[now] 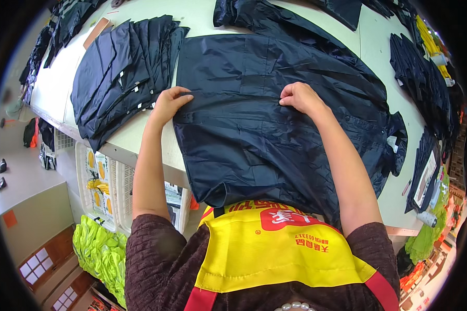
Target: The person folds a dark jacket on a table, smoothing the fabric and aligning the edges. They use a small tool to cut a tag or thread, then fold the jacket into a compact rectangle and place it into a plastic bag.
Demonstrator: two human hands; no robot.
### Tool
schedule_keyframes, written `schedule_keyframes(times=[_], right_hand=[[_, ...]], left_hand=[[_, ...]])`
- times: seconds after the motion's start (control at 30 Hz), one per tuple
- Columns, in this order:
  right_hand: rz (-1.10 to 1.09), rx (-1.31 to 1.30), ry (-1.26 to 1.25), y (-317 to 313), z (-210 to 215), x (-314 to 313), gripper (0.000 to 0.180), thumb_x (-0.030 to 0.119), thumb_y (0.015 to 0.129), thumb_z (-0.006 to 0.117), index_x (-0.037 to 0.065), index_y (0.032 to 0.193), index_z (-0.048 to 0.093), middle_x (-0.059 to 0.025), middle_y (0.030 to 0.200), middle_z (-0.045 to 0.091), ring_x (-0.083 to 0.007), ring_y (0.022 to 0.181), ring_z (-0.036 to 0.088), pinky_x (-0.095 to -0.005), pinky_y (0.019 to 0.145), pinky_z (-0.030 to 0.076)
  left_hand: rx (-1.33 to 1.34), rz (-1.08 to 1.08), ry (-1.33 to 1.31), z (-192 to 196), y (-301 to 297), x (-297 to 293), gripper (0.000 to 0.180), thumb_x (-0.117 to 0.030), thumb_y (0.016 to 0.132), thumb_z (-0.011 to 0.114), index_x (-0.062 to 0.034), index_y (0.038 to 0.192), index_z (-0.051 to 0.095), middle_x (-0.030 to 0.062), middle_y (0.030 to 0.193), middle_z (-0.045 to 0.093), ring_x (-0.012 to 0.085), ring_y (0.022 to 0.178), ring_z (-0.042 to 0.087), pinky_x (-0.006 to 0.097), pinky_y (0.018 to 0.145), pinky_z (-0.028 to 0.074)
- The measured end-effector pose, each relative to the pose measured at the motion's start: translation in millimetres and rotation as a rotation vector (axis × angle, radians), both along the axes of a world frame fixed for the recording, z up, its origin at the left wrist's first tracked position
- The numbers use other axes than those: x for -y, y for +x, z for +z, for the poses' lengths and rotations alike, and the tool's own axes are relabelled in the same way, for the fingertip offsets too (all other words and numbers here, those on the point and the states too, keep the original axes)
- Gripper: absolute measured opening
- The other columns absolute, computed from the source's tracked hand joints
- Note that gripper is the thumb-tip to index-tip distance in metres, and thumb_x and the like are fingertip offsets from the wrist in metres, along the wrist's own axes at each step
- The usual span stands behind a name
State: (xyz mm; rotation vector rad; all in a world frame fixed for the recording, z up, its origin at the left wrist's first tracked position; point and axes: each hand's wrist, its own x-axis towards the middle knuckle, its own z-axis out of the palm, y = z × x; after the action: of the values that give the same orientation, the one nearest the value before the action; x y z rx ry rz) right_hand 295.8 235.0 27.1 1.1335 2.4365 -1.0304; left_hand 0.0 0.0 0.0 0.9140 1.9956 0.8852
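A dark navy jacket [228, 135] lies spread over the worktable before me, its collar [397, 142] toward the right and its hem toward the left. One sleeve [296, 31] stretches along the far side. My left hand [169, 105] is closed at the hem edge, thumb and fingers pinching the cloth. Farther right, my right hand [302, 97] is also closed, its thumb and fingertips pinched on the front of the jacket along a lengthwise fold. The jacket's near side hangs over the table edge against my yellow apron [280, 254].
A fanned stack of dark folded garments [124, 78] lies at the left. More dark garments [420, 78] and a small cylinder [427, 218] are on the right. White baskets [96, 181] stand below the table's left edge, near bright green bundles [101, 249].
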Motion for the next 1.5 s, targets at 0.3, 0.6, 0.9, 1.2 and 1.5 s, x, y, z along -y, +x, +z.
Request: schedule_keyframes(times=[0.3,0.6,0.9,1.2,1.5], right_hand=[[0.156,0.332,0.042,-31,20,-9,0.034,0.028,0.066,0.082,0.006,0.090,0.071,-0.0137,0.094,0.068,-0.0280,0.092,0.064,-0.0367,0.082,0.050],[0.066,0.260,-0.031,-20,-8,-24,0.038,0.037,0.062,0.085,0.007,0.079,0.067,-0.0096,0.083,0.067,-0.0232,0.079,0.063,-0.0345,0.072,0.049],[0.019,0.341,0.083,-16,-8,-18,0.059,0.044,0.064,0.082,0.004,0.106,0.067,-0.0171,0.114,0.062,-0.0317,0.106,0.059,-0.0391,0.089,0.047],[-0.257,-0.748,0.377,140,7,74,0.032,0.020,0.081,0.065,0.004,0.108,0.062,-0.0127,0.110,0.062,-0.0253,0.098,0.060,-0.0338,0.085,0.047],[-1.079,-0.428,0.766,487,2,80,0.027,0.016,0.087,0.061,0.000,0.108,0.061,-0.0135,0.099,0.065,-0.0222,0.091,0.062,-0.0309,0.080,0.049]], left_hand=[[-0.156,-0.017,-0.154,12,4,-1,0.023,-0.014,0.077,0.068,-0.0007,0.096,0.069,0.0088,0.076,0.067,0.0164,0.070,0.062,0.028,0.069,0.048],[-0.109,0.104,-0.212,6,-2,-14,0.019,-0.012,0.072,0.076,-0.0008,0.085,0.070,0.0079,0.069,0.065,0.0141,0.056,0.059,0.028,0.056,0.050],[-0.046,0.005,-0.426,7,-26,-36,0.024,-0.019,0.067,0.082,-0.0057,0.076,0.064,0.0019,0.061,0.058,0.0127,0.045,0.049,0.029,0.043,0.042],[-0.406,0.010,0.112,-13,118,-74,0.037,-0.026,0.074,0.073,-0.0041,0.103,0.067,0.0118,0.083,0.066,0.0256,0.079,0.064,0.033,0.073,0.050],[-0.330,-0.009,0.194,-50,96,-71,0.031,-0.020,0.078,0.071,-0.0042,0.105,0.067,0.0100,0.092,0.068,0.0186,0.083,0.064,0.029,0.079,0.048]])
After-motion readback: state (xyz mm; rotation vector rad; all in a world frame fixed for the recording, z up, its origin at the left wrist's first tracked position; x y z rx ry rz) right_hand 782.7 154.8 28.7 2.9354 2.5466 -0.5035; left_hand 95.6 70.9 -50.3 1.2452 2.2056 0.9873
